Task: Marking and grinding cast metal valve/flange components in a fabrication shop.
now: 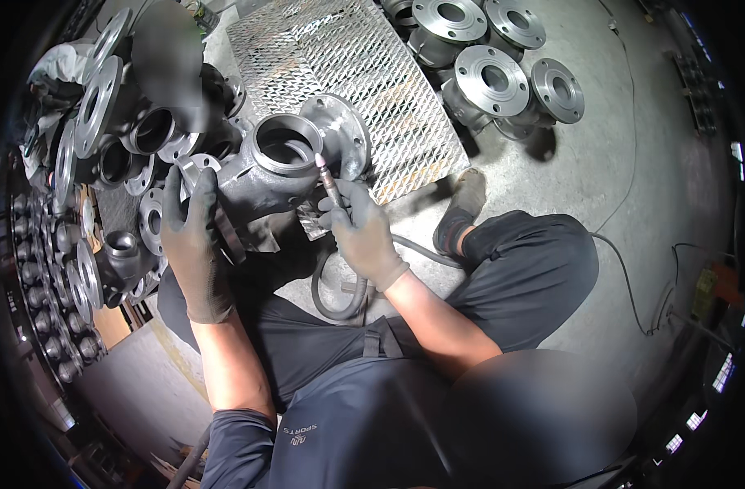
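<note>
A grey cast-metal valve body point(262, 189) with a round open neck lies in front of me, one drilled flange on its right and another edge-on at its left. My right hand point(366, 236), in a grey work glove, is closed around a slim hand-held grinder point(330, 186). The grinder's pinkish tip is beside the neck's right rim; whether they touch I cannot tell. My left hand point(195, 253), gloved too, is by the left flange with its visible fingers stretched up and apart. Contact with the flange is hard to make out.
A ridged metal plate point(389, 138) lies beyond the valve body. Several flanged castings point(491, 80) stand at the far right, and more castings point(103, 106) are piled on the left. A dark hose point(340, 314) loops between my legs. A thin cable point(627, 269) crosses the floor.
</note>
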`<state>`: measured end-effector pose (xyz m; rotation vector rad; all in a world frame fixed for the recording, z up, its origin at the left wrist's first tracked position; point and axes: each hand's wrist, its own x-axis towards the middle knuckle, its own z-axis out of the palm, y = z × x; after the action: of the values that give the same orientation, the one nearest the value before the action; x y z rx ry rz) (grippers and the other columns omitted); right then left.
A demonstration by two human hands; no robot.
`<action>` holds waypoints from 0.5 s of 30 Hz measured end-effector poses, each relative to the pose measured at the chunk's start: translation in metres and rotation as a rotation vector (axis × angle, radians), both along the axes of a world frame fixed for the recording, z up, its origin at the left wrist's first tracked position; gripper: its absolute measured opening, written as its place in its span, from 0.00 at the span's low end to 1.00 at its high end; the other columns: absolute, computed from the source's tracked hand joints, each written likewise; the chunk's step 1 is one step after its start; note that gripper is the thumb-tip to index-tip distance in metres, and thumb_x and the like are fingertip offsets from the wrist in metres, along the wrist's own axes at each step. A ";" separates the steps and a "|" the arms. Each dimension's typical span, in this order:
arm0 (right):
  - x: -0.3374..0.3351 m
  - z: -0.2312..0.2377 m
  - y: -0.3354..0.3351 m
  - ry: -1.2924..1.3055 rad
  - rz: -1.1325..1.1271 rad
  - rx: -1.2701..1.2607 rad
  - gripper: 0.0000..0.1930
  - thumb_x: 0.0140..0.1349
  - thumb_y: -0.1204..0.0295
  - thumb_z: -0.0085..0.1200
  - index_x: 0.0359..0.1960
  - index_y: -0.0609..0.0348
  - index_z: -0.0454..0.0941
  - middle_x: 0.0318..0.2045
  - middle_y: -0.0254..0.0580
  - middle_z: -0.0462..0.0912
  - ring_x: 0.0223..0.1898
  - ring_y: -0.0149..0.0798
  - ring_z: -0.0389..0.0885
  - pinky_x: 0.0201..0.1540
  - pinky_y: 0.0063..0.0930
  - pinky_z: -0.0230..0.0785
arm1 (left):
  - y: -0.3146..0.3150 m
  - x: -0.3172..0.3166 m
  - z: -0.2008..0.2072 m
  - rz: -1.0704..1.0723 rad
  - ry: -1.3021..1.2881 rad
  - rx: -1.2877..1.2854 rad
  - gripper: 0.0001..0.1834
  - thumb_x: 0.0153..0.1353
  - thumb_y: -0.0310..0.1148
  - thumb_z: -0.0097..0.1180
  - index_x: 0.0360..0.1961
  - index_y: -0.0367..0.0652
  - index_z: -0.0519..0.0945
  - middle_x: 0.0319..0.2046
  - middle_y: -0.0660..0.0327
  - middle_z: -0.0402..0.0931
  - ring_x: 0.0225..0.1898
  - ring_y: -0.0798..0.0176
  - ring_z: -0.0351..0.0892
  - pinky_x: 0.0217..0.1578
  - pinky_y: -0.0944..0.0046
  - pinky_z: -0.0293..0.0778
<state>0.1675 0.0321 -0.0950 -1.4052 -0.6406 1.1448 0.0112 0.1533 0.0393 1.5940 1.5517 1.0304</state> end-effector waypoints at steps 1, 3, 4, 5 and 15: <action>0.003 0.004 0.000 -0.032 0.026 -0.005 0.23 0.78 0.81 0.48 0.73 0.70 0.69 0.52 0.53 0.87 0.47 0.37 0.91 0.53 0.33 0.86 | -0.001 0.003 0.004 -0.003 -0.001 0.001 0.41 0.73 0.44 0.70 0.77 0.29 0.73 0.34 0.64 0.81 0.29 0.73 0.76 0.31 0.72 0.69; 0.009 0.002 -0.002 -0.067 0.049 -0.007 0.23 0.78 0.81 0.49 0.72 0.70 0.69 0.52 0.53 0.87 0.46 0.37 0.91 0.53 0.33 0.86 | -0.006 0.012 0.018 0.039 -0.163 -0.241 0.42 0.73 0.45 0.71 0.78 0.28 0.71 0.33 0.66 0.80 0.28 0.75 0.75 0.30 0.73 0.68; 0.012 -0.006 -0.004 0.007 -0.008 -0.024 0.23 0.77 0.81 0.48 0.73 0.70 0.69 0.52 0.53 0.87 0.46 0.37 0.91 0.52 0.33 0.86 | -0.003 0.011 0.015 0.035 -0.167 -0.238 0.42 0.73 0.45 0.71 0.78 0.28 0.71 0.33 0.66 0.80 0.28 0.75 0.75 0.30 0.73 0.68; 0.014 -0.013 -0.005 0.081 -0.064 -0.040 0.23 0.77 0.82 0.48 0.73 0.71 0.69 0.53 0.54 0.87 0.45 0.37 0.91 0.50 0.33 0.87 | 0.002 0.009 0.008 0.004 -0.086 -0.107 0.43 0.73 0.44 0.72 0.79 0.28 0.70 0.36 0.63 0.83 0.33 0.73 0.78 0.35 0.71 0.73; 0.068 -0.005 -0.043 -0.043 -0.044 -0.246 0.27 0.79 0.73 0.53 0.78 0.61 0.72 0.41 0.48 0.91 0.29 0.35 0.90 0.35 0.31 0.85 | -0.012 -0.002 -0.017 -0.603 0.506 0.385 0.67 0.49 0.29 0.80 0.87 0.32 0.52 0.75 0.38 0.72 0.66 0.40 0.83 0.68 0.46 0.77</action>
<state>0.2352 -0.0108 -0.1003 -1.6484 -0.5085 1.1914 0.0093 0.1408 0.0227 2.5344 1.0559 0.6295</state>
